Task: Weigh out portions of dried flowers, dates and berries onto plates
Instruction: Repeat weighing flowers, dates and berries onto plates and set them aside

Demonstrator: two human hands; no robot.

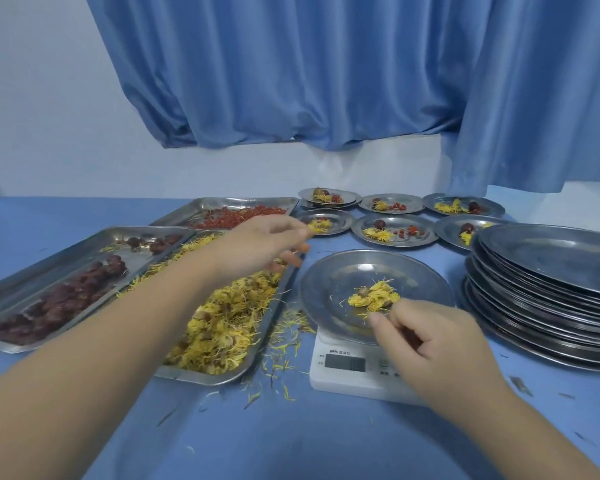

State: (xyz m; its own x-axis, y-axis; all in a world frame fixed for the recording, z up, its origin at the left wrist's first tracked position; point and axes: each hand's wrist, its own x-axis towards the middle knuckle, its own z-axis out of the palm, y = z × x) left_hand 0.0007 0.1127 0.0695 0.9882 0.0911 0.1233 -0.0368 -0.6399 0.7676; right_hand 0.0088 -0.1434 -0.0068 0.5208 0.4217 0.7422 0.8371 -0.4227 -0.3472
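A steel plate sits on a white digital scale with a small pile of yellow dried flowers on it. My right hand is over the plate's near rim, thumb and curled fingers pinching at the near edge of that pile. My left hand hovers over the far end of the tray of dried flowers, fingers loosely curved with nothing clearly held. To the left lies a tray of dark red dates, and behind it a tray of red berries.
Several small plates with flowers, a date and berries stand at the back of the blue table. A tall stack of steel plates fills the right side. Loose petals litter the cloth between tray and scale. Blue curtains hang behind.
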